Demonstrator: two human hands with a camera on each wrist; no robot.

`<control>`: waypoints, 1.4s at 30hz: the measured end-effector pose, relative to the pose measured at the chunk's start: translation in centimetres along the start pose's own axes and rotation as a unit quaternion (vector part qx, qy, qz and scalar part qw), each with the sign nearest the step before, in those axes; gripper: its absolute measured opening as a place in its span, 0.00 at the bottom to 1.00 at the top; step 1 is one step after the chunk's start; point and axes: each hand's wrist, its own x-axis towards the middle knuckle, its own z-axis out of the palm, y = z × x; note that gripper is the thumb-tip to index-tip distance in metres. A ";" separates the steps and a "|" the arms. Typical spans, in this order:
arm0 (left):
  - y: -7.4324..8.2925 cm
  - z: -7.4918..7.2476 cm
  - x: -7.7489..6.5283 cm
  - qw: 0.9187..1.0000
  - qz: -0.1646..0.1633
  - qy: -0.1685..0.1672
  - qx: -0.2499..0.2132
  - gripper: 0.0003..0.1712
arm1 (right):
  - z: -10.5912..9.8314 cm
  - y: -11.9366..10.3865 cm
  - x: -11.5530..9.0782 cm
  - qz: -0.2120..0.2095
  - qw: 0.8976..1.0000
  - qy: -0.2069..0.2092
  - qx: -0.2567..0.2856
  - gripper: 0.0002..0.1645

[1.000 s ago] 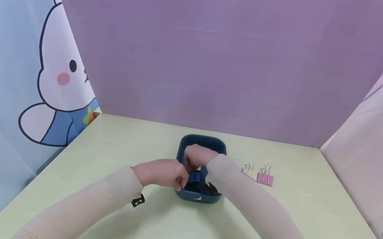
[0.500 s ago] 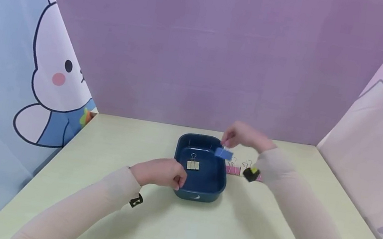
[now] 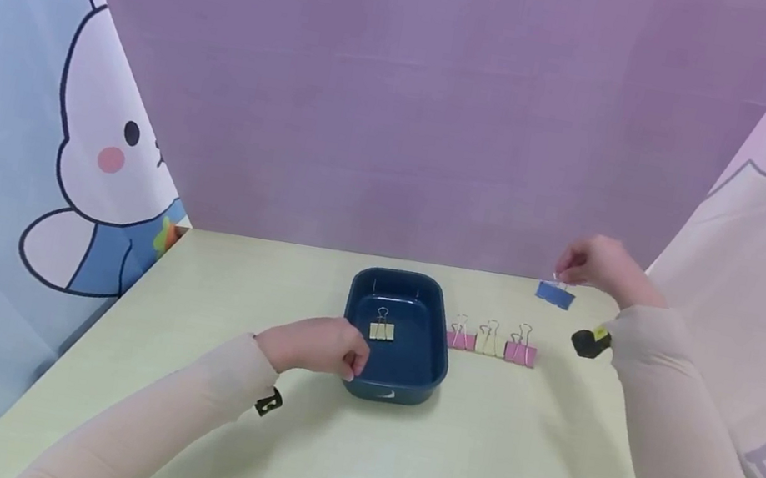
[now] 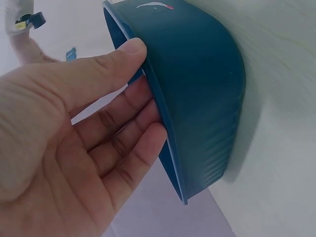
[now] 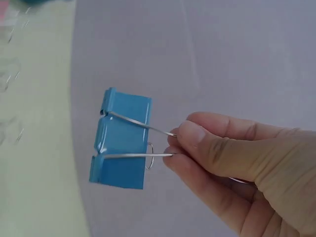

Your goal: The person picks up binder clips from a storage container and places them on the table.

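Observation:
A blue binder clip (image 5: 123, 138) hangs by its wire handle from the thumb and fingers of my right hand (image 5: 242, 168). In the head view that hand (image 3: 602, 267) is raised over the back right of the table, the clip (image 3: 555, 294) just below its fingertips. My left hand (image 3: 323, 346) grips the near left rim of a dark blue tray (image 3: 395, 393); the left wrist view shows the thumb outside the rim (image 4: 165, 126) and fingers reaching inside. One pale yellow binder clip (image 3: 382, 331) lies in the tray.
Right of the tray, a row of binder clips lies on the table: a pink one (image 3: 461, 340), a pale yellow one (image 3: 490, 343) and another pink one (image 3: 521, 353). A purple backdrop (image 3: 405, 107) rises behind the table's far edge, with printed curtains at both sides.
My right hand has come up out of the tray with the blue binder clip and moved right, past the row of clips. The left hand has stayed at the tray's rim.

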 end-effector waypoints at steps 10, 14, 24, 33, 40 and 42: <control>0.0 0.1 0.1 1.000 0.003 0.000 0.000 0.05 | 3.3 4.7 -1.1 0.025 0.997 -0.069 -0.006 0.04; -0.1 0.2 0.2 1.000 0.002 -0.001 -0.002 0.05 | 4.7 6.0 -1.3 0.030 0.994 -0.102 -0.003 0.02; -0.2 0.2 0.2 1.000 -0.003 -0.002 -0.002 0.05 | 7.3 7.2 -1.2 0.041 0.991 -0.122 0.034 0.02; 0.0 0.1 0.2 1.000 0.001 -0.002 0.001 0.06 | 8.6 7.6 -1.2 0.036 0.991 -0.125 0.039 0.02; 0.0 0.1 0.1 1.000 -0.002 -0.002 0.000 0.06 | 8.9 8.1 -0.7 0.038 0.991 -0.122 0.034 0.02; 0.0 0.1 0.2 1.000 -0.003 -0.001 0.000 0.05 | 9.1 8.2 -0.7 0.035 0.992 -0.120 0.032 0.02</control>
